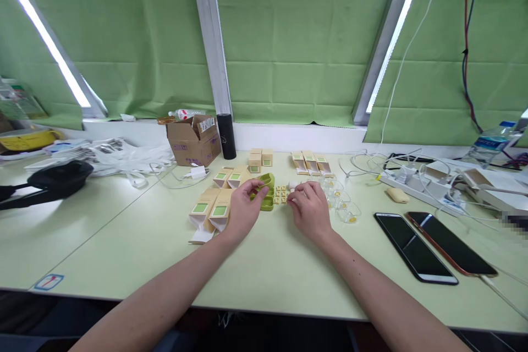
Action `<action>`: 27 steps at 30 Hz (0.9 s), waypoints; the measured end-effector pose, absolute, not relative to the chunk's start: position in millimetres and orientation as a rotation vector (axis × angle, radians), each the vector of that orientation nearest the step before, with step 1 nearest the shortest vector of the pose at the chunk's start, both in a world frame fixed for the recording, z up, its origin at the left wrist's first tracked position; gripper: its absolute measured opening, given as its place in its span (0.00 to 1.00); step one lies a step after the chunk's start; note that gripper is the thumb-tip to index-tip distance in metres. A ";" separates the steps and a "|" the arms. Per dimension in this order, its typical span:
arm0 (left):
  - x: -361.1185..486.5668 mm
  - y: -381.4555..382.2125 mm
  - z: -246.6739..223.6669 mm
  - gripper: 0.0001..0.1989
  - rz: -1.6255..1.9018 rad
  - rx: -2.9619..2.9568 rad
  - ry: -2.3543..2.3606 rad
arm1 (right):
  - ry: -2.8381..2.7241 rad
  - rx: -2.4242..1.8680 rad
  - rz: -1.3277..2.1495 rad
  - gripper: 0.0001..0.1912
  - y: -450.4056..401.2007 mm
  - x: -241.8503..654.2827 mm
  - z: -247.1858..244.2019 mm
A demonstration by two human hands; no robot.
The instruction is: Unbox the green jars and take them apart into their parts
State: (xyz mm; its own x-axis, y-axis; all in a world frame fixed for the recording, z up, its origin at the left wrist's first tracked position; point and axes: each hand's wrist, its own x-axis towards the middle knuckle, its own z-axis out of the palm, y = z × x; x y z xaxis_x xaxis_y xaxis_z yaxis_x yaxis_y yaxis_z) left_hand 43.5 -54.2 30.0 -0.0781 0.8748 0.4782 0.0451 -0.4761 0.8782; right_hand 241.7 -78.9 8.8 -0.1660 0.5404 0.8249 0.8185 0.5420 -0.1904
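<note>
At the middle of the table my left hand [244,209] has its thumb and fingers closed at a small olive-green case [267,180] with an opened lid. Another green case [267,203] sits on the table just below it. To the right, my right hand [310,210] is bent with the fingertips pressed together; what they pinch, if anything, is hidden. Between the hands lie several small yellow square pieces [281,194] in rows. Clear plastic shells with yellow parts [348,212] lie beyond my right hand. Beside my left hand stand kraft boxes with green windows [202,208], flaps open.
More small boxes [310,163] stand at the back. A cardboard carton [193,140] and a black tumbler [226,136] are behind on the left. Two phones [416,247], a cream-coloured case [397,194] and a power strip with cables [421,190] lie on the right.
</note>
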 end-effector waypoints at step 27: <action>42.5 -61.1 41.1 0.14 1.227 0.830 0.721 | -2.155 -1.168 -0.457 0.11 -79.7 237.6 0.1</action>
